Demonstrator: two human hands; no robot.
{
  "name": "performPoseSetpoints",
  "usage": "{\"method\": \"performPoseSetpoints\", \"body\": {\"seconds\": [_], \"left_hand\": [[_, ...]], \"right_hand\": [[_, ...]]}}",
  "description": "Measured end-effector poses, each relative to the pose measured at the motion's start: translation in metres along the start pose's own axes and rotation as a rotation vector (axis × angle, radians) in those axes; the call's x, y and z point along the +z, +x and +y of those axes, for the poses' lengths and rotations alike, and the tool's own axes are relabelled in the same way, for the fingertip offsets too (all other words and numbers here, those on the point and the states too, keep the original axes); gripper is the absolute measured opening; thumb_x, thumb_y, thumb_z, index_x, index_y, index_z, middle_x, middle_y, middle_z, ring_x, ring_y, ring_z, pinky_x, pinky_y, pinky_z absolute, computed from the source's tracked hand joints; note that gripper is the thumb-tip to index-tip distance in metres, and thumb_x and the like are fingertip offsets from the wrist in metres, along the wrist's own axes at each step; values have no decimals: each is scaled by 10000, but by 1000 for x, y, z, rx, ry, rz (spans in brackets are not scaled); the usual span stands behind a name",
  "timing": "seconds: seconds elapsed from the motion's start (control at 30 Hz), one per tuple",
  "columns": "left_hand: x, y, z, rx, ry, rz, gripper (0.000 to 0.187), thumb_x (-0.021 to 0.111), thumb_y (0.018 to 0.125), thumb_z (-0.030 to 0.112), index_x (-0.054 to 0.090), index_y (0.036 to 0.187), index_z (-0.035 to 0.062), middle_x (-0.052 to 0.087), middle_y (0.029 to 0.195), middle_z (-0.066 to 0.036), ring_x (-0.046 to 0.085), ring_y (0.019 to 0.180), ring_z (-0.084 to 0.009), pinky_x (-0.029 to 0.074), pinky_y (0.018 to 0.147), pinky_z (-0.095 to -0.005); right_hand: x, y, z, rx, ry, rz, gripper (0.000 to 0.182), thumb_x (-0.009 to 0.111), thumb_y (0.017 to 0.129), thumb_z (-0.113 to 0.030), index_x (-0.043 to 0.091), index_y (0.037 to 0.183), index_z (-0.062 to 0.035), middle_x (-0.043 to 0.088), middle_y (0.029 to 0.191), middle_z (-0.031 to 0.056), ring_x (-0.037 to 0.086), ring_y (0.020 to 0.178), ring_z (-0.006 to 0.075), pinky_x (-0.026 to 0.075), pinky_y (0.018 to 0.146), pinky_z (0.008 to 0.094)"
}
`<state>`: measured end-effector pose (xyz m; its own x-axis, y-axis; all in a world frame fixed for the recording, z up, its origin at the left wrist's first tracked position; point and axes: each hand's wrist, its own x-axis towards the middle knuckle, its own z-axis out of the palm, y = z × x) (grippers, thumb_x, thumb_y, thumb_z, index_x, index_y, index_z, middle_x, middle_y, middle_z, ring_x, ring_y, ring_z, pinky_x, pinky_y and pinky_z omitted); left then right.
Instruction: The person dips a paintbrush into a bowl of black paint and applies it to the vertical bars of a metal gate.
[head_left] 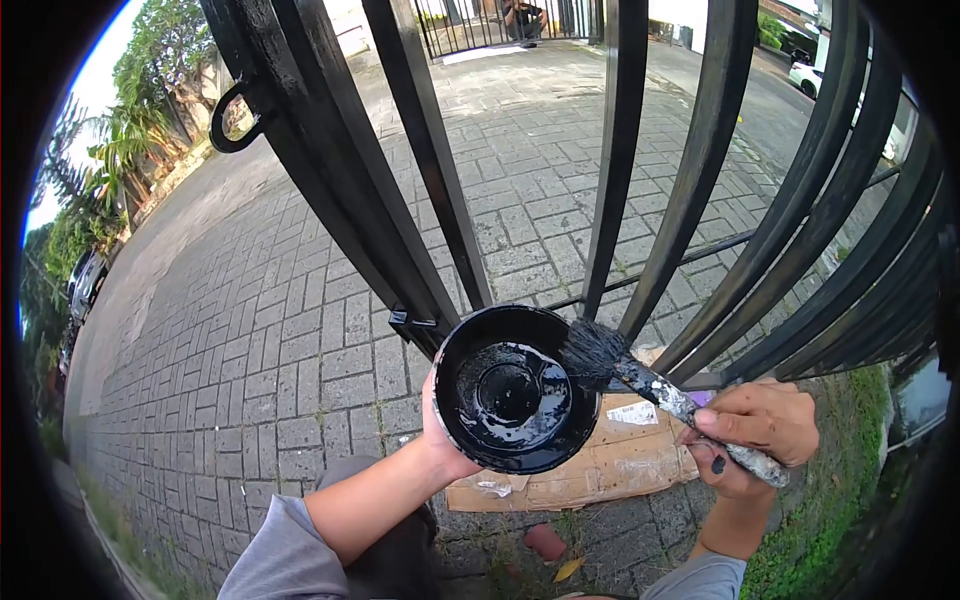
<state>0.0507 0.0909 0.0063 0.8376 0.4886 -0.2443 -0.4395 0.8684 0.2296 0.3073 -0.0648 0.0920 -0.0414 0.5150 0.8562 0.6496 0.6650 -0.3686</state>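
Note:
My left hand [448,452] is wrapped round the outside of a black bowl [518,465], its fingers mostly hidden behind the wall. Glossy black paint [505,395] covers the inside and pools at the bottom. In my right hand [755,435] is a paintbrush [655,390], pinched by its paint-smeared handle. The brush's dark, wet bristles lie at the bowl's right rim. Just beyond the bowl rise the black bars of a metal gate [612,150]. Dark paint spots mark my right fingers and thumb.
Flattened cardboard [570,485] lies on the paving [300,340] beneath the bowl. A reddish stone-like piece [544,542] and a yellow leaf [568,569] are near my feet. Grass [840,490] borders the right side. A person [525,18] sits by a far fence.

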Motion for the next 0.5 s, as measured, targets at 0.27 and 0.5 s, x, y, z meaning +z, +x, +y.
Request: {"method": "performPoseSetpoints", "body": {"seconds": [0.27, 0.5], "left_hand": [[12, -18, -12, 34, 132, 81, 620, 412, 986, 617, 649, 1305, 141, 678, 1276, -82, 652, 1155, -260, 513, 1024, -470], [31, -48, -16, 69, 120, 13, 608, 500, 961, 616, 652, 1307, 140, 681, 1275, -80, 644, 1165, -244, 502, 1046, -443]], "right_hand": [[-24, -12, -5, 18, 134, -36, 352, 881, 671, -159, 793, 989, -36, 714, 733, 114, 687, 567, 169, 513, 501, 243], [9, 6, -23, 106, 139, -66, 375, 810, 619, -107, 784, 959, 50, 735, 771, 153, 689, 606, 177, 503, 552, 248]]}}
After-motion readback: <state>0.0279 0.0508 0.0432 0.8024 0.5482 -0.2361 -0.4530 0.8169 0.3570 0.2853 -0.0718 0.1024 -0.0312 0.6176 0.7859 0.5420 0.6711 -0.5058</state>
